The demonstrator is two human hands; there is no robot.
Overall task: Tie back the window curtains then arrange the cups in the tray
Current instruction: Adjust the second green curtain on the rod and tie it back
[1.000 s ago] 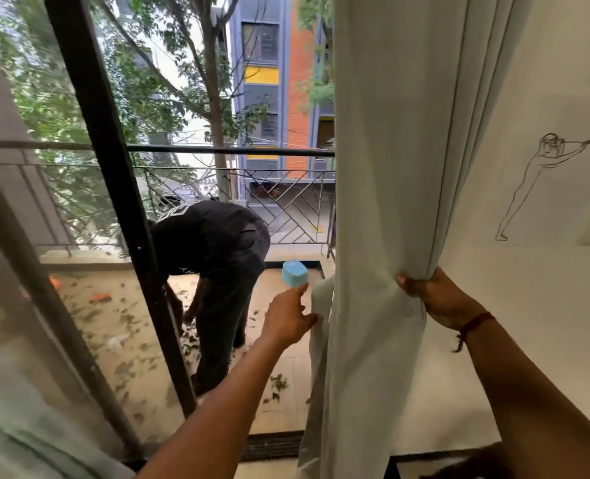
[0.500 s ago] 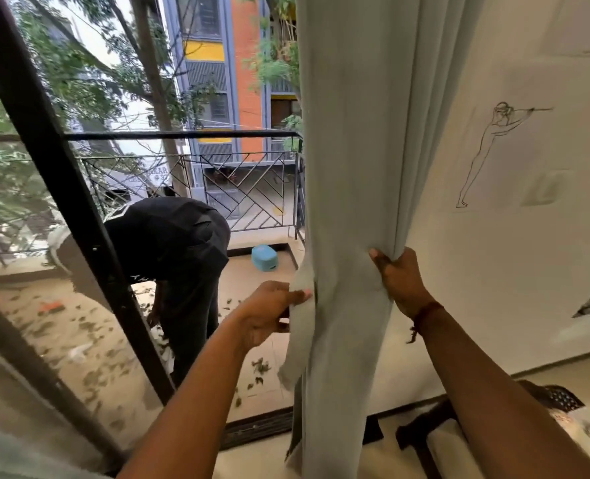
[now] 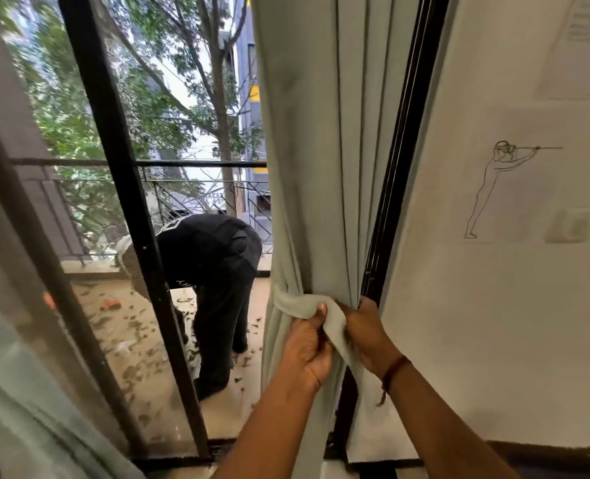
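Observation:
A pale grey-green curtain (image 3: 316,150) hangs gathered into a bunch beside the black window frame (image 3: 395,188). A matching fabric tie-back strip (image 3: 298,304) wraps around the bunch at waist height. My left hand (image 3: 307,347) grips the strip from the front, thumb on top. My right hand (image 3: 364,328), with a brown thread on its wrist, holds the strip's other end and the curtain's right edge. The two hands touch in front of the bunch. No cups or tray are in view.
A person in black (image 3: 217,271) bends over on the leaf-strewn balcony beyond the glass. A black door frame bar (image 3: 120,188) slants across the left. A second sheer curtain (image 3: 27,392) fills the lower left. The white wall (image 3: 494,305) carries a line drawing.
My hands have come together in front of the curtain bunch and now hold the tie-back strip. The curtain is gathered tighter toward the frame. The view has shifted up and left.

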